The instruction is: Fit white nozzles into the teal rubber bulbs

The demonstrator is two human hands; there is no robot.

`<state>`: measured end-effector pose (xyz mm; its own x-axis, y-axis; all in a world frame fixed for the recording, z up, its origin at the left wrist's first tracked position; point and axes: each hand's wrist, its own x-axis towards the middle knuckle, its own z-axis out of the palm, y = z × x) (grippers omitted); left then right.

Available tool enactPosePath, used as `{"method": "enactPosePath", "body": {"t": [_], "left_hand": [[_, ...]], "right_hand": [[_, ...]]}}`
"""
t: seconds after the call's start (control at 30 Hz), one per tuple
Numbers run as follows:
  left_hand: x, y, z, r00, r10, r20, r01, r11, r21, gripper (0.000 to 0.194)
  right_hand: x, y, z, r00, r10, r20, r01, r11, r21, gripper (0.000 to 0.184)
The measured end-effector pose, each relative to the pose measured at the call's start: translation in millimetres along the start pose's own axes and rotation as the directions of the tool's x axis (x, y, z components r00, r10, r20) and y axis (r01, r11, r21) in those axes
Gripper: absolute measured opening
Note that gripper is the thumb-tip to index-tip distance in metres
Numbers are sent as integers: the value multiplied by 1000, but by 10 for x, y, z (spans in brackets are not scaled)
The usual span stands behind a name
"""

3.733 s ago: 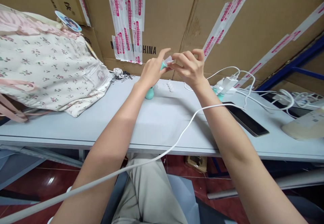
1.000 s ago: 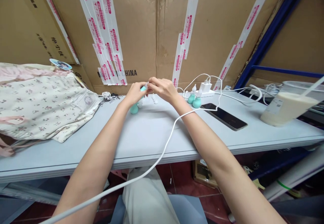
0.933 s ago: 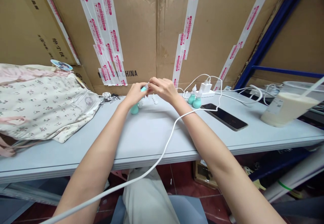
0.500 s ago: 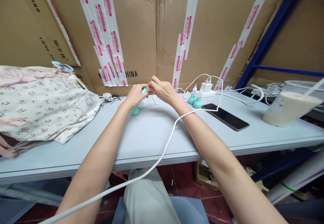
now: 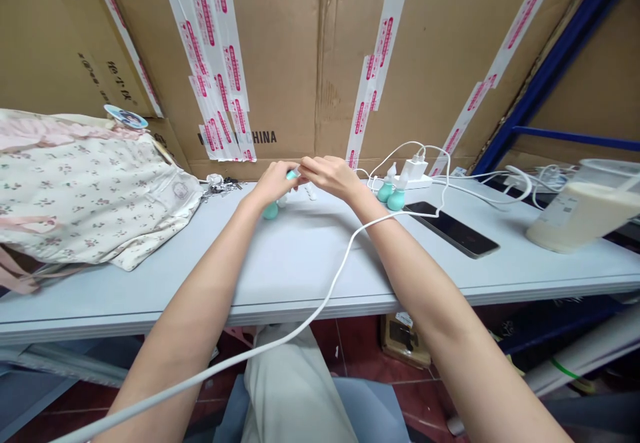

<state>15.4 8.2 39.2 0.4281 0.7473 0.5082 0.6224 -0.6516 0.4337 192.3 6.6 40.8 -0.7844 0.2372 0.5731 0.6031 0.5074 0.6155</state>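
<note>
My left hand [image 5: 274, 184] is closed round a teal squeeze bulb [image 5: 291, 175], of which only a small part shows between the fingers. The fingers of my right hand [image 5: 330, 175] are pinched at its clear tip, close against the left fingertips; the tip is mostly hidden. Below my left hand, another teal bulb [image 5: 271, 211] stands on the table, partly covered by the hand. Small clear pieces [image 5: 311, 192] lie on the table behind and under my hands. Farther right, two teal bulbs [image 5: 396, 199] with clear pointed nozzles stand upright, side by side.
A white cable [image 5: 345, 263] hangs across my right forearm. A black phone [image 5: 453, 229], a white charger on a power strip [image 5: 416, 169] and a drink cup [image 5: 565, 219] are on the right. At the left lie a floral bag [image 5: 100, 189] and keys [image 5: 220, 184]. Cardboard [image 5: 290, 49] stands behind.
The view has swung since the oldest frame, bringing the bulbs and cup at right into sight. Both hands stay together at the held bulb; my right fingers have shifted slightly around its tip.
</note>
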Motion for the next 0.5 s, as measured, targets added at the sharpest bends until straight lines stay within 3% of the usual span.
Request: {"method": "enactPosePath", "body": {"t": [0.27,0.5], "left_hand": [[17,72,-35,999,-21,-31,20,999,-34,21],[23,27,-56,999,-35,-24,35,999,9,21]], "right_hand": [[96,1,-162,992,78,95,-81,996,22,28],[133,-28,-116,970,181,165,-195,978,76,25]]}}
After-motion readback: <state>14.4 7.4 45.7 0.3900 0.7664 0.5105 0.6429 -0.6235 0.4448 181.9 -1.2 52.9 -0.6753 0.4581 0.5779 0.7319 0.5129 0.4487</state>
